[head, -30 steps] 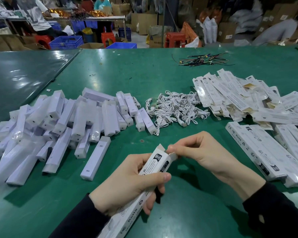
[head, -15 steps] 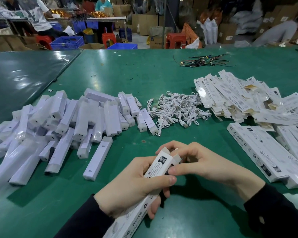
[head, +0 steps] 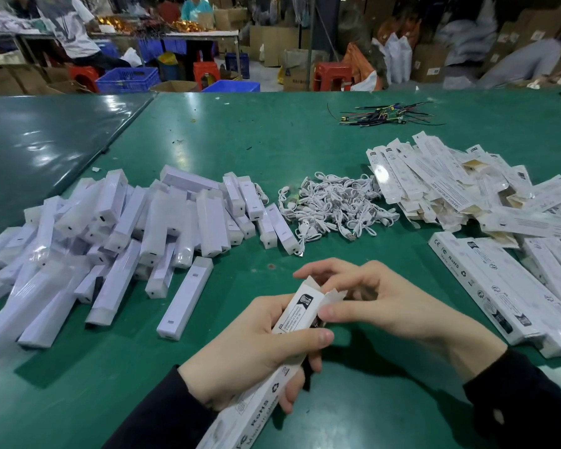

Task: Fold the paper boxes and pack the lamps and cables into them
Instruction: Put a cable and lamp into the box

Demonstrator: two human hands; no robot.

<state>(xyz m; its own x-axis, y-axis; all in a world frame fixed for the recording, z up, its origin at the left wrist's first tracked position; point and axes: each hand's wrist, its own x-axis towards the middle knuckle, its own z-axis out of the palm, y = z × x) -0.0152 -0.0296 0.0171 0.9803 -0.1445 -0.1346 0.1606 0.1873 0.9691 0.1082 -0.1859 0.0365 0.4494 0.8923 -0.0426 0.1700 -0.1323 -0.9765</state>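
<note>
Green table [head: 305, 150], glossy with pale glare patches near its left edge. White lamps [head: 117, 234] heaped toward the left edge, some in clear shiny wrap. White cables [head: 334, 209] piled mid-table. Flat boxes [head: 450, 186] toward the right edge: white with black print, tan insides showing. Held box [head: 300, 307]: white, black logo and black lettering. Mixed-colour wires [head: 386, 116] near the far edge: black, green, red, yellow. Sleeves [head: 528, 403] black.
</note>
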